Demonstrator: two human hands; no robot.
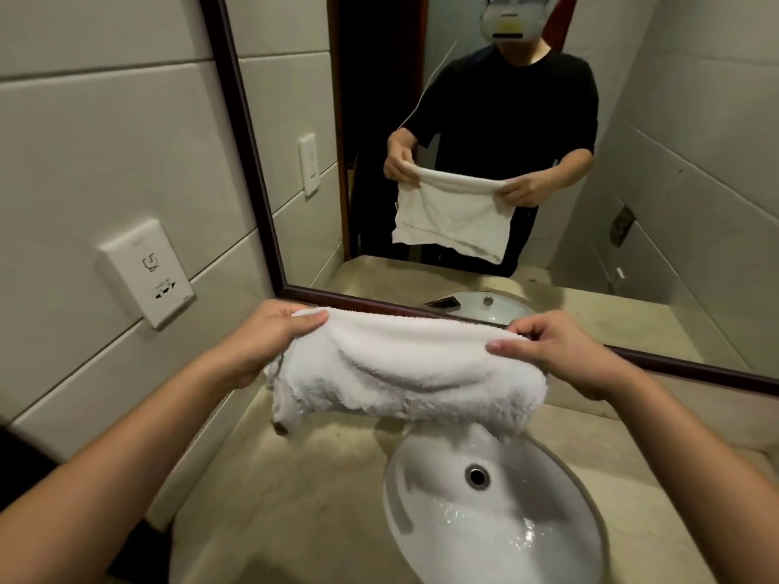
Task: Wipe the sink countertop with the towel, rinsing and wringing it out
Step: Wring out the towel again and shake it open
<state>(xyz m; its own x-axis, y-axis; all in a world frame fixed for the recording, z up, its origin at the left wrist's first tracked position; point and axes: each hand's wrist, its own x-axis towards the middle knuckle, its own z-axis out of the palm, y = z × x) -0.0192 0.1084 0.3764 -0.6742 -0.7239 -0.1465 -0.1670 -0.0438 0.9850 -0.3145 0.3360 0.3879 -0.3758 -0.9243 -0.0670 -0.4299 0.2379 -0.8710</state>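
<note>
From the head camera, you hold the white towel (404,364) stretched between both hands, raised in the air above the back part of the countertop (295,499) and the far rim of the sink (497,512). Your left hand (269,335) grips the towel's left end, thumb laid over the top edge and fingers curled beneath the cloth. Your right hand (560,351) pinches the right end, thumb and forefinger closed on the upper fold, the other fingers bent behind it. The towel hangs folded over, its lower edge drooping toward the basin without touching it; a small dark tag or corner dangles at its lower left.

The basin is white and oval, set into the beige stone counter, and water glistens near the drain (477,476). The counter surface looks mottled with faint dark specks.

Straight ahead, the dark-framed mirror (463,141) shows a person in a black shirt holding the same towel spread between two hands, its lower part hanging flat. The reflection also shows the tap and part of the basin. On the tiled wall to your left sits a white socket plate (147,274), with its reflection visible inside the mirror.
</note>
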